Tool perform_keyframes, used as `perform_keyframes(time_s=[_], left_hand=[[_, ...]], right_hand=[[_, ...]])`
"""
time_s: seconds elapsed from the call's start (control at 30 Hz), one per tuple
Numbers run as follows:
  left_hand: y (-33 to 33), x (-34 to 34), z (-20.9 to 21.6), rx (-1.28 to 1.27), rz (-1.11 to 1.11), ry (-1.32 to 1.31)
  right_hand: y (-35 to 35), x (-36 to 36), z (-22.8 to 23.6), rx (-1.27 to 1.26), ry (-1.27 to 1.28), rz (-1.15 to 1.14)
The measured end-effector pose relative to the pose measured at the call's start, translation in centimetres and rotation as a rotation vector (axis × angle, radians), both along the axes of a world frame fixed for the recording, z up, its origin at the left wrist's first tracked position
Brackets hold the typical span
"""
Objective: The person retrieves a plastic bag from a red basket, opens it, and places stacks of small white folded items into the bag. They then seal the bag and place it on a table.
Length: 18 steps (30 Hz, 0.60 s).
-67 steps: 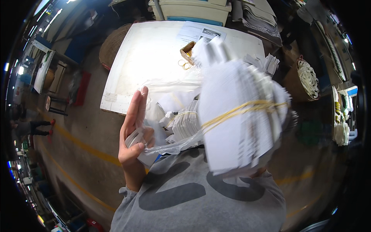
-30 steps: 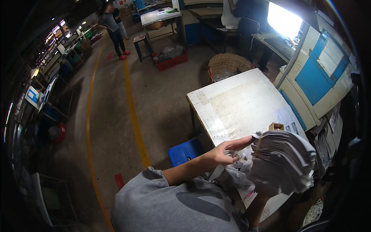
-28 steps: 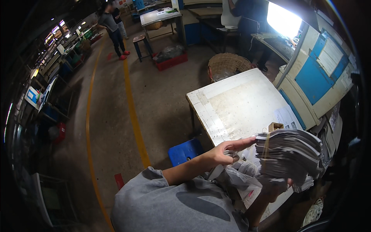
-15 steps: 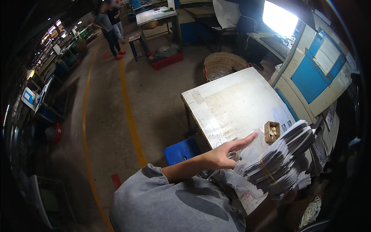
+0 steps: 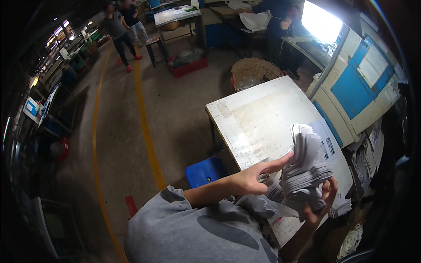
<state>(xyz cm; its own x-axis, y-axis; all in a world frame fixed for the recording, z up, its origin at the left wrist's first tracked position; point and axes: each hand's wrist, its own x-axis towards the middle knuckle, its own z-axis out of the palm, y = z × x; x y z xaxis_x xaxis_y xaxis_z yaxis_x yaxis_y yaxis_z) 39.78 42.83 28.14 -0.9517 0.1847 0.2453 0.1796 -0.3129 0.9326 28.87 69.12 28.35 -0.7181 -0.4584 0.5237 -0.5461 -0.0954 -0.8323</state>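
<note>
My right hand [image 5: 321,205] grips a thick bundle of folded white paper sheets [image 5: 305,164] from its right and underside, the fingers wrapped round its lower end. The bundle stands tilted over the near part of the white-topped table, its upper end fanned out. My left hand [image 5: 256,179] is on the bundle's left side, one finger stretched toward the sheets and the others curled on a clear plastic bag [image 5: 263,205]. More folded paper shows inside or behind that bag, partly hidden by the left hand. The bag's lower part hangs below the hands.
The white table [image 5: 258,114] has printed sheets [image 5: 324,136] at its right. A blue stool [image 5: 206,171] stands left of it, a wicker basket [image 5: 254,72] behind. A cabinet [image 5: 364,83] borders the right. People [image 5: 116,33] stand far left; another person [image 5: 280,26] works behind.
My right hand has turned the paper bundle upright and moved it left, against the left hand. The left hand stays nearly still. A person at the back has come into view.
</note>
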Motion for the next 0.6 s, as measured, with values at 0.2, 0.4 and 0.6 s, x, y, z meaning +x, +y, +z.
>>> perform_keyframes(time_s=[0.2,0.4,0.6], left_hand=[[-1.1,-0.3,-1.7,0.072,0.022,-0.083],[-1.7,0.6,-2.2,0.114,0.001,-0.061],[-1.4,0.5,-1.5,0.115,-0.022,-0.096]], right_hand=[[-1.1,0.8,-1.6,0.463,0.256,0.147],[1.2,-0.3,-5.2,-0.104,-0.363,0.198],[2.1,0.3,-4.1,0.427,-0.380,0.032]])
